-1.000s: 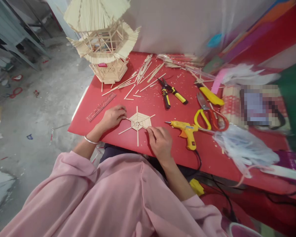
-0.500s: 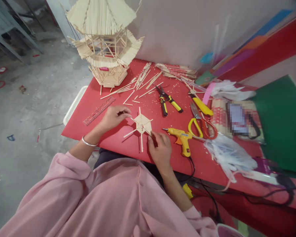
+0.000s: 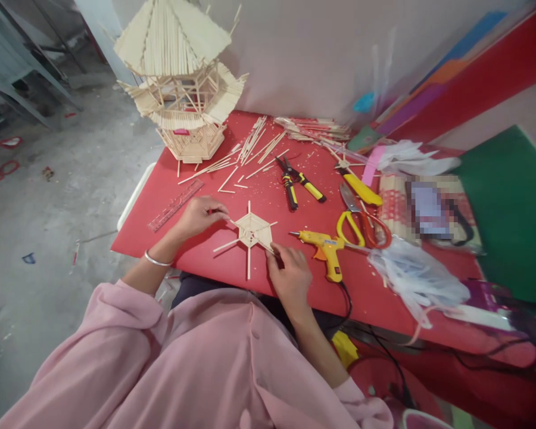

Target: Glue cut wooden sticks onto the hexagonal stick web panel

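A small hexagonal web of thin wooden sticks [image 3: 251,231] lies on the red table [image 3: 196,256] in front of me. My left hand [image 3: 199,215] is curled at its left side, fingertips pinching the end of one spoke. My right hand [image 3: 289,275] rests at its lower right corner, fingers bent and gripping another spoke end. A yellow glue gun [image 3: 324,246] lies just right of my right hand.
A tall stick-built pagoda model [image 3: 183,83] stands at the table's far left corner. Loose sticks [image 3: 254,143], a red ruler [image 3: 175,204], yellow-handled pliers [image 3: 297,182], scissors [image 3: 361,223], a yellow cutter [image 3: 360,186] and crumpled plastic [image 3: 417,280] are spread about.
The view has shifted slightly. Both hands stay on the stick hexagon, which has turned a little on the table between the frames.
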The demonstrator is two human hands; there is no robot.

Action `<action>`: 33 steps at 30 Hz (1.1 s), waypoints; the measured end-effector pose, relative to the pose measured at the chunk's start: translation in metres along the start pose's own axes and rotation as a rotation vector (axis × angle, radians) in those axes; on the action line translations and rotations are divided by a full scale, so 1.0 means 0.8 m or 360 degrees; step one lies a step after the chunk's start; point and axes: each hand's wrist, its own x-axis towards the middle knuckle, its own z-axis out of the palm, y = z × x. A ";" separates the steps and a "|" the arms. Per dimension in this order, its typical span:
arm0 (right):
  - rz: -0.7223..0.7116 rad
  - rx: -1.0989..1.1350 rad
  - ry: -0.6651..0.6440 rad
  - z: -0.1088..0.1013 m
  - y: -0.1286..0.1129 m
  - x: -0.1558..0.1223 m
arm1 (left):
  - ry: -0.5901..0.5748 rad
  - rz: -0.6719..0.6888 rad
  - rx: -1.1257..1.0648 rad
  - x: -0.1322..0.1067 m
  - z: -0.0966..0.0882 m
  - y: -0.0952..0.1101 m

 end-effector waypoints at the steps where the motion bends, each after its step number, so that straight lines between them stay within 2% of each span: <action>1: -0.0016 -0.0022 0.0000 -0.003 0.000 -0.002 | -0.0070 0.0021 0.0020 -0.002 -0.002 -0.005; 6: -0.0109 -0.0001 -0.0003 -0.014 -0.006 -0.009 | -0.0299 0.0258 0.0115 0.003 0.000 -0.025; 8: -0.0151 0.0071 -0.0028 -0.017 -0.011 -0.011 | -0.0286 0.0363 0.0178 0.012 0.001 -0.029; 10: -0.0215 0.0180 -0.0062 -0.020 -0.019 -0.012 | -0.0192 0.0381 0.0278 0.025 -0.001 -0.032; 13: -0.0326 0.0348 -0.0065 -0.023 -0.029 -0.011 | 0.0054 0.0213 0.0475 0.045 -0.010 -0.035; 15: -0.0342 0.0393 -0.0037 -0.026 -0.031 -0.009 | 0.0141 0.0067 0.0600 0.057 -0.015 -0.035; 17: -0.0311 0.0371 -0.0013 -0.029 -0.031 -0.006 | 0.0121 -0.0027 0.0702 0.067 -0.018 -0.034; 21: -0.0270 0.0283 0.0001 -0.032 -0.027 0.000 | -0.0040 -0.0107 0.0876 0.086 -0.013 -0.031; 27: -0.0334 0.0254 0.0040 -0.032 -0.029 0.017 | 0.0087 -0.0356 0.1043 0.112 0.001 -0.032; 30: -0.0363 0.0221 0.0066 -0.030 -0.030 0.026 | 0.0016 -0.0439 0.1185 0.117 0.005 -0.031; 33: -0.0357 0.0178 0.0056 -0.026 -0.030 0.031 | -0.0018 -0.0430 0.1308 0.115 0.008 -0.030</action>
